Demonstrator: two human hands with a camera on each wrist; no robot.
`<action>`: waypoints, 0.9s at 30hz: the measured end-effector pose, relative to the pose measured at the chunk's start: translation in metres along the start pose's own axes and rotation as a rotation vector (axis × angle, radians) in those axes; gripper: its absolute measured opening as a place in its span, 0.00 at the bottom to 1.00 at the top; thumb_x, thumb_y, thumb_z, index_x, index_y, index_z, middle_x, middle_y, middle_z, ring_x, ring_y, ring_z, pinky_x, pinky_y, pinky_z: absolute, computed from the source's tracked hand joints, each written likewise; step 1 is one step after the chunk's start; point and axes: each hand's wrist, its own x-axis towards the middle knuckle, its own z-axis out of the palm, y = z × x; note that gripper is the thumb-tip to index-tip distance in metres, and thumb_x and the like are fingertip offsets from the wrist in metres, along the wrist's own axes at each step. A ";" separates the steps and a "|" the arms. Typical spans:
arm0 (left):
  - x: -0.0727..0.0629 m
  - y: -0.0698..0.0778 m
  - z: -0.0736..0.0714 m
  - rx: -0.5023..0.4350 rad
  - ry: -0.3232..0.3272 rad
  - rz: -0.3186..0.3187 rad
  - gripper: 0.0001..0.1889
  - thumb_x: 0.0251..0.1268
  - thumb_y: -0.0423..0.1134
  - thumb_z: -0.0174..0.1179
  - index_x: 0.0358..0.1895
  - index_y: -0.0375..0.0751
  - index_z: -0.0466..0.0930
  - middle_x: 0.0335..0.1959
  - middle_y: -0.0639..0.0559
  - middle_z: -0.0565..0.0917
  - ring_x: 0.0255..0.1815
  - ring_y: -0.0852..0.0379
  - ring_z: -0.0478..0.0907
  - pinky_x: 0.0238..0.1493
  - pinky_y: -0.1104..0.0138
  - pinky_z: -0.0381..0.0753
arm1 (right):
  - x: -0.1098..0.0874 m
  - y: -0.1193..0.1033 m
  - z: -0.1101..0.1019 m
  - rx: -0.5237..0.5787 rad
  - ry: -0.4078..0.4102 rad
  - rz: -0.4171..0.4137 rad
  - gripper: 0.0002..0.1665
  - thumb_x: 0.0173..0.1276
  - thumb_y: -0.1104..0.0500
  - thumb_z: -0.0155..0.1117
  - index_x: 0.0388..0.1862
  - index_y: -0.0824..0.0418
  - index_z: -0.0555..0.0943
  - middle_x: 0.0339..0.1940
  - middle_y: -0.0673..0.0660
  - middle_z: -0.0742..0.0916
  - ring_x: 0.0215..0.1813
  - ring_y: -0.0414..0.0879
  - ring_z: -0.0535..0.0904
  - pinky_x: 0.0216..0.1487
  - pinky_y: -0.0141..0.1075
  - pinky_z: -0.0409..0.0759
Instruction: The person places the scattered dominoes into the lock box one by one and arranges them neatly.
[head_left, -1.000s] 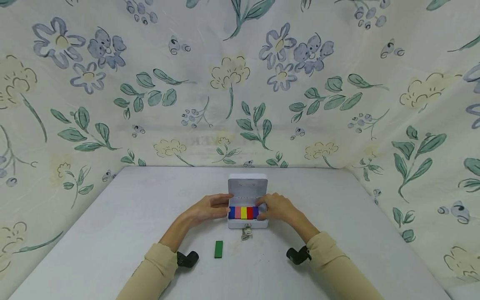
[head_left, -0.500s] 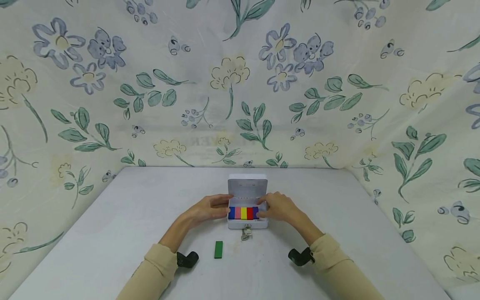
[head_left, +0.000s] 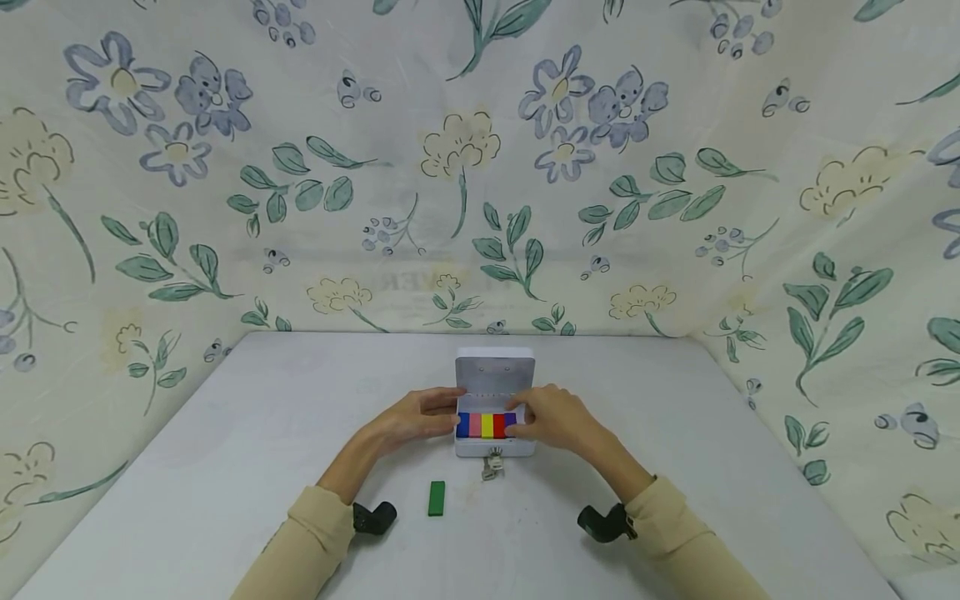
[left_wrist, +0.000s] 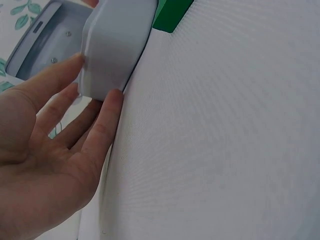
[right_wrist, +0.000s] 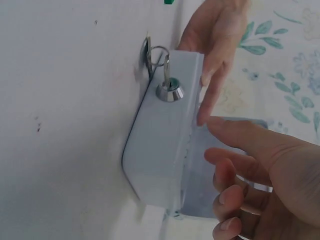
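Note:
A small white cash box [head_left: 474,449] stands with its lid [head_left: 495,375] raised. Coloured blocks lie side by side in it: blue [head_left: 463,425], pink [head_left: 476,425], yellow [head_left: 487,425], red [head_left: 498,425] and purple [head_left: 511,419]. My left hand [head_left: 415,417] touches the box's left end, thumb at the rim and straight fingers along the wall in the left wrist view. My right hand [head_left: 555,417] is over the box's right end, thumb and index fingertips apart near the purple block. Nothing shows between them in the right wrist view, where the wall hides the blocks.
A green block [head_left: 437,498] lies on the white table [head_left: 300,392] in front of the box, to its left. Keys [right_wrist: 166,70] on a ring hang from the lock [right_wrist: 171,90] on the box's front. Flowered cloth [head_left: 405,275] hangs behind and beside the table.
My right thumb and index fingertips have shifted slightly left, from the purple block's right edge to over it. The left hand, the box and the green block stay put.

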 end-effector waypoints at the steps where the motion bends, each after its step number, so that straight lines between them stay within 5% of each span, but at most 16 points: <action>1: 0.000 0.000 0.000 0.004 0.000 0.001 0.32 0.65 0.45 0.65 0.71 0.59 0.67 0.75 0.48 0.66 0.74 0.45 0.65 0.70 0.51 0.72 | -0.001 -0.002 0.000 0.000 0.000 -0.006 0.23 0.59 0.48 0.74 0.52 0.56 0.85 0.19 0.49 0.78 0.24 0.42 0.72 0.24 0.29 0.70; 15: 0.001 -0.002 -0.001 0.002 -0.010 0.022 0.32 0.65 0.45 0.65 0.72 0.57 0.66 0.74 0.48 0.67 0.74 0.45 0.66 0.69 0.52 0.72 | -0.014 -0.021 0.007 -0.038 0.014 -0.144 0.23 0.60 0.47 0.73 0.52 0.54 0.85 0.21 0.43 0.80 0.27 0.39 0.72 0.27 0.27 0.72; 27: 0.000 0.001 0.000 0.002 -0.014 0.021 0.32 0.65 0.44 0.64 0.72 0.58 0.66 0.75 0.49 0.66 0.75 0.45 0.65 0.69 0.51 0.72 | -0.019 -0.036 0.018 -0.001 -0.074 -0.155 0.22 0.60 0.46 0.73 0.52 0.52 0.85 0.21 0.40 0.82 0.25 0.35 0.73 0.27 0.25 0.72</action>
